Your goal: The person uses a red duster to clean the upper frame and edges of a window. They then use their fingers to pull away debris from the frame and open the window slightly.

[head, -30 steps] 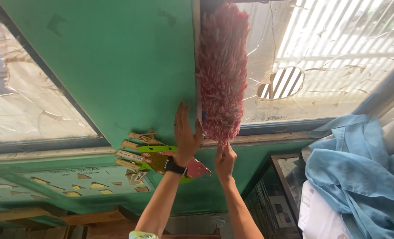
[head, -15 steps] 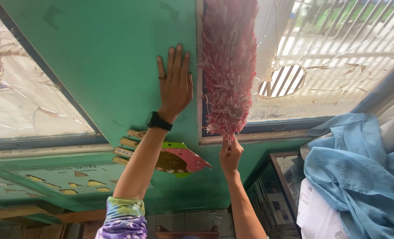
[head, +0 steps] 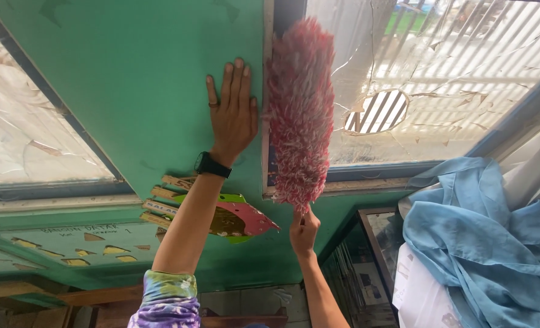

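My left hand (head: 231, 114) lies flat on the green wall (head: 142, 85) between two windows, fingers spread upward, a black watch on its wrist. My right hand (head: 303, 229) grips the short handle of a fluffy red-and-white duster (head: 299, 115). The duster stands upright against the left edge of the right window's frame (head: 268, 91), just right of my left hand. Its head covers part of the cracked pane (head: 427, 79).
The right pane has a round hole (head: 376, 112) and many cracks. A second cracked window (head: 21, 140) is at the left. A colourful paper craft with wooden sticks (head: 221, 212) hangs below my left arm. Blue cloth (head: 476, 243) is heaped at the right, beside a dark cabinet (head: 361, 267).
My left hand rose from beside the duster's base to lie flat on the green wall. The duster slid up the window frame, then came down slightly.
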